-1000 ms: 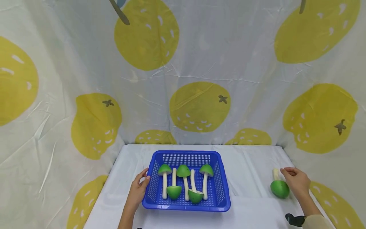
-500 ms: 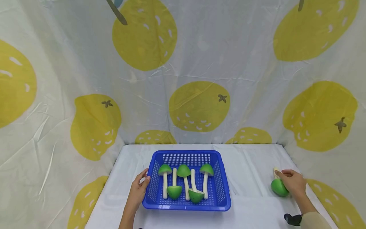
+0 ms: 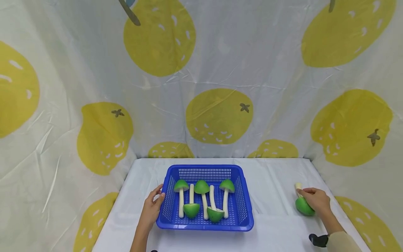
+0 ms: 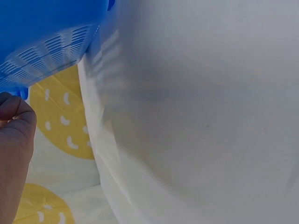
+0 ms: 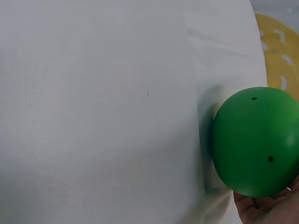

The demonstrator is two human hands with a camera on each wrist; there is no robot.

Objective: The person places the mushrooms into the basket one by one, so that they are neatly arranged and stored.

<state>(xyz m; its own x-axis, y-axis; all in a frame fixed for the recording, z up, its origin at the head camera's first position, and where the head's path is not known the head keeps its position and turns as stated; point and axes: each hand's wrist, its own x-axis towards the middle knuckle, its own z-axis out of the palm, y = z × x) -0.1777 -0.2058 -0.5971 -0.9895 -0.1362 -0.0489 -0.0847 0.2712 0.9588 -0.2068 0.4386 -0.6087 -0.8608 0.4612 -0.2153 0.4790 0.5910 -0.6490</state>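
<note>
My right hand (image 3: 317, 201) pinches the pale stem of a toy mushroom (image 3: 304, 207) on the right side of the table. Its rounded green cap points toward me. In the right wrist view the cap (image 5: 257, 142), marked with small dark spots, covers most of the hand (image 5: 268, 207). At the left, my left hand (image 3: 151, 210) holds the side rim of a blue plastic basket (image 3: 204, 227). The left wrist view shows the curled fingers by the rim, partly cut off. Several green-capped mushrooms (image 3: 202, 187) lie side by side in the basket, caps alternating far and near.
A white cloth covers the table (image 3: 274, 224). Behind it and along both sides hangs a pale curtain (image 3: 270, 115) printed with yellow fruit. Dark straps or cords show near the right sleeve (image 3: 341, 242).
My right hand has moved left onto the mushroom's stem and taken hold of it. The mushroom has shifted slightly left. My left hand and the basket have stayed in place.
</note>
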